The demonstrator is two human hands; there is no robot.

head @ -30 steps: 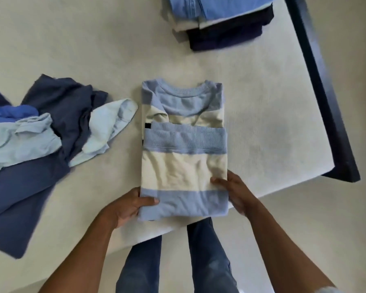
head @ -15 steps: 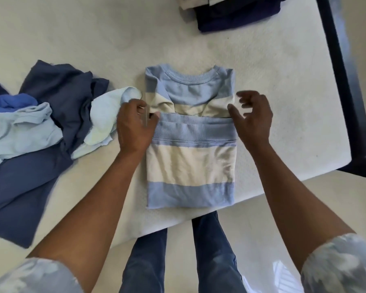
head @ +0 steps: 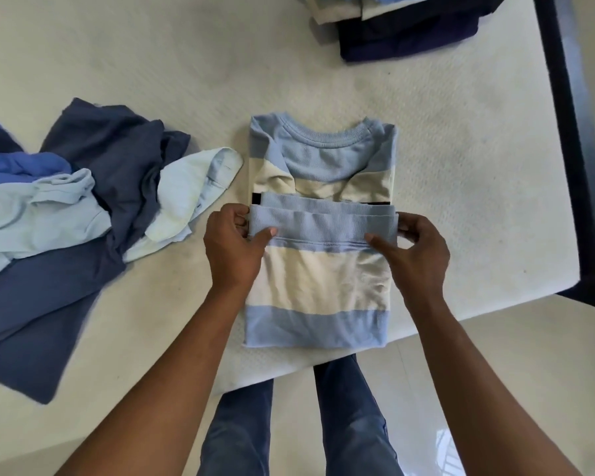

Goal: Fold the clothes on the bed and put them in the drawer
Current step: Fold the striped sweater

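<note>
Both hands, the left hand [head: 232, 247] and the right hand [head: 418, 250], pinch the striped sweater [head: 318, 280] hem between them on the bed [head: 443, 201]

The person wears blue trousers [head: 354, 424], denim-like and slightly faded, creased along the right leg. The left hand [head: 232, 250] and right hand [head: 418, 254] are bare, as are both forearms down to the view's lower edge.

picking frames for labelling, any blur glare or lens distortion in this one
Head view: soft, even daylight, only faint shadows beside the left hand and right hand pinching the striped sweater, all sharp; a bright glare patch on the floor tiles bottom right; the wide lens slants the dark bed frame.
</note>
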